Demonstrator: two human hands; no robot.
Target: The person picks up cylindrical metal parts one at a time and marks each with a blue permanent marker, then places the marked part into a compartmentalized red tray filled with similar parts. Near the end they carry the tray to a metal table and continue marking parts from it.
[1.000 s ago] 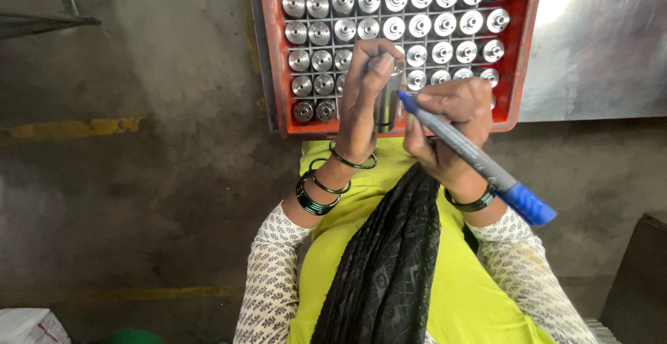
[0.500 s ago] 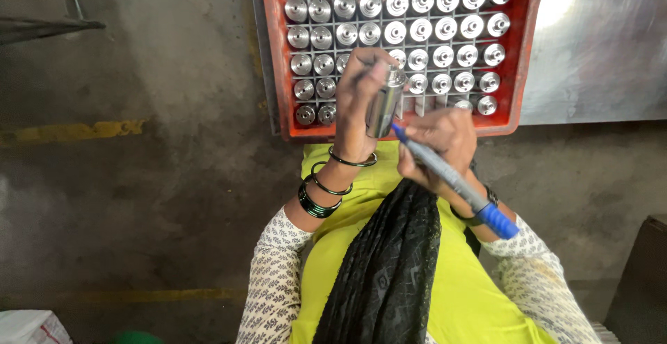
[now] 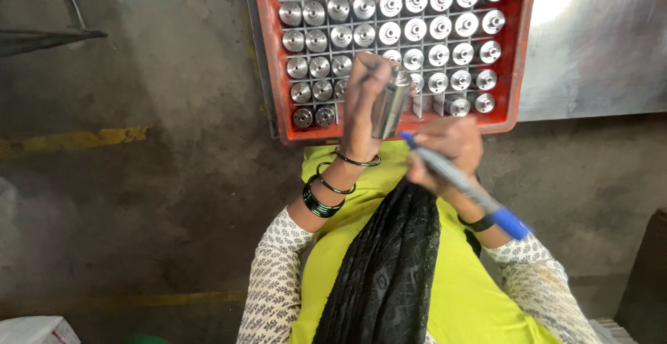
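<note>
My left hand (image 3: 363, 104) grips a shiny metal cylinder (image 3: 389, 104) upright, just over the near edge of a red tray (image 3: 267, 52). My right hand (image 3: 448, 153) holds a blue marker (image 3: 462, 183), its tip touching the lower end of the cylinder. The tray is a grid filled with several similar metal cylinders (image 3: 417, 31) standing on end. Dark bangles ring my left wrist.
The tray rests on a grey metal sheet (image 3: 597, 45) on a concrete floor with yellow lines (image 3: 76, 139). My lap is covered by yellow-green cloth and a black scarf (image 3: 389, 267). A dark metal piece (image 3: 42, 38) lies at far left.
My left hand has turned the cylinder more upright and lowered it toward my lap. The marker has swung down, its tip now at the cylinder's lower end.
</note>
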